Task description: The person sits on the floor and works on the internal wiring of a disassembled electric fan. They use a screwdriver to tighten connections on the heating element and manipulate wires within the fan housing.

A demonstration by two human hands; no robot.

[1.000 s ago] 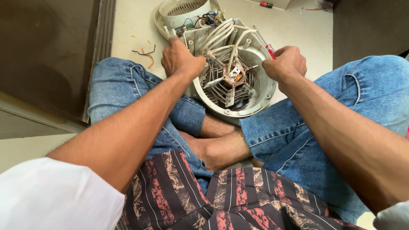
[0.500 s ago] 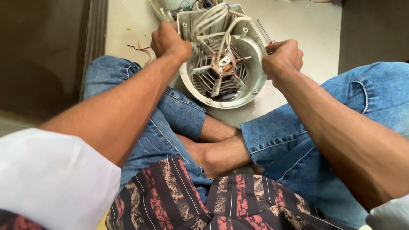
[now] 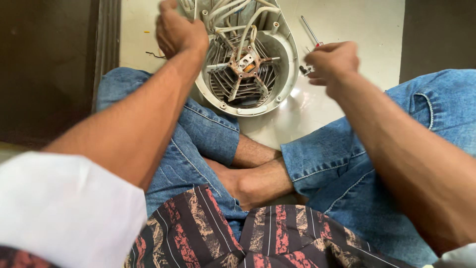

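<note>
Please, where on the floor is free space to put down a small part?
Free: pale floor between the fan housing and the right knee, and beyond the screwdriver. Crowded: around the left hand, where white wires bunch, and under the right hand.

Pale, glossy tiled floor [image 3: 347, 30], cream in tone, with a soft patch of reflected light near its middle. Dark brown panel [image 3: 44, 69] along the left, edged by a ridged grey frame strip [image 3: 106, 49]. Second dark surface [image 3: 436, 34] at upper right, meeting the floor in a straight line.
</note>
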